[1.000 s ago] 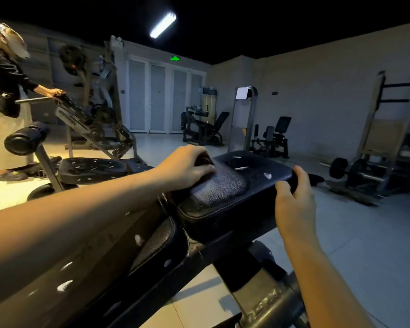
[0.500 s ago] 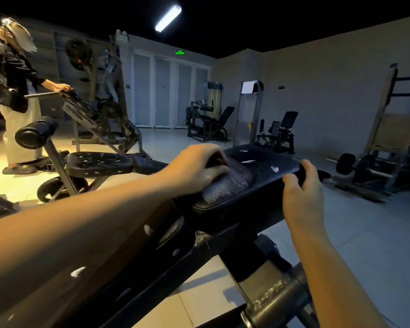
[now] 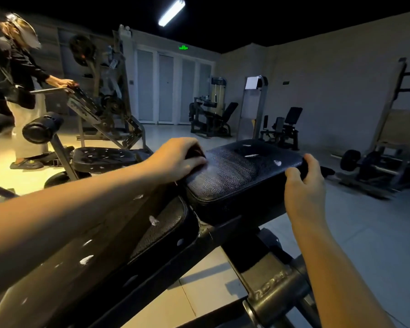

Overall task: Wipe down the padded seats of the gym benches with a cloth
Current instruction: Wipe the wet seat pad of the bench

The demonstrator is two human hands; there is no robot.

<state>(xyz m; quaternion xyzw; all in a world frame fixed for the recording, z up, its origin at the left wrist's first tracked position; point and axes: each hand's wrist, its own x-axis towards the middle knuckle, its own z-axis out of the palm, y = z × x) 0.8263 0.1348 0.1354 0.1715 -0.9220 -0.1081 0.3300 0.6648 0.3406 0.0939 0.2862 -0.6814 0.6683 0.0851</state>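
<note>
The right hand [image 3: 303,183] gripped the seat pad [image 3: 242,171] at its right edge, likely steadying it; the left hand [image 3: 178,159], with curled fingers, pressed the cloth [image 3: 195,151] down.

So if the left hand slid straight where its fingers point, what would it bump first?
The left hand, holding the cloth, points across the seat pad. That stretch looks bare, so it would probably meet the right hand gripping the far edge first, though depth is unclear.
</note>
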